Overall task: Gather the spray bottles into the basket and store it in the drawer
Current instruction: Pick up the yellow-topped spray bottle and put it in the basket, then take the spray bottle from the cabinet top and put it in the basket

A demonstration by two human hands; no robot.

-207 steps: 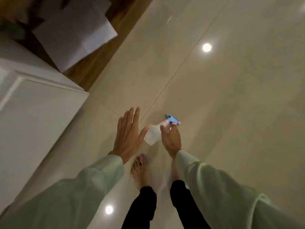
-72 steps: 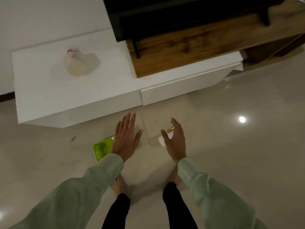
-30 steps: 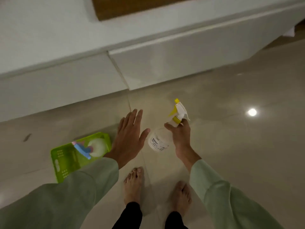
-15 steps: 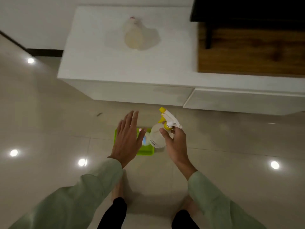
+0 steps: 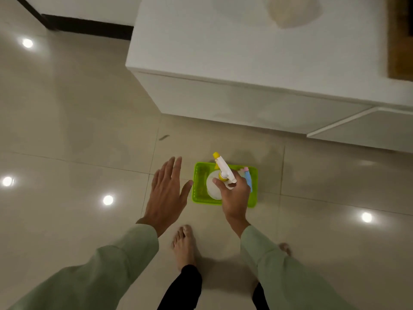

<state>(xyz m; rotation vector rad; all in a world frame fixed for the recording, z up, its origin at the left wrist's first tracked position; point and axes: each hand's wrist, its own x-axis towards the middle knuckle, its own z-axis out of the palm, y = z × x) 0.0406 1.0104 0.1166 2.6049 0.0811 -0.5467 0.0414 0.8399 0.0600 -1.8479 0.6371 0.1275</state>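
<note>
Nearest the camera, two pale green sleeves reached forward over a glossy tiled floor, with dark trouser legs and a bare foot planted between them; the toes of the other foot just showed beside the right sleeve. Ceiling lights glinted off the tiles on both sides.

The left hand hung flat, palm down, its fingers spread wide and holding nothing, just left of the basket and apart from it. The right hand was closed around the neck of a clear bottle, fingers wrapped under the white and yellow trigger head, whose nozzle pointed away and up to the left. The bottle stood about upright over the left half of the green basket; whether its base touched the basket floor could not be told. The wrist was bent down, the forearm running back to the lower right.

The basket sat on the floor just ahead of the feet. In its right half lay a second bottle, with a blue and pink head, mostly hidden by the right hand.

Beyond the basket stood a low white cabinet, its front facing the person, with a drawer front at the right standing slightly proud. On top, at the far edge, sat a blurred, pale object. A dark skirting ran along the wall at the far left.
</note>
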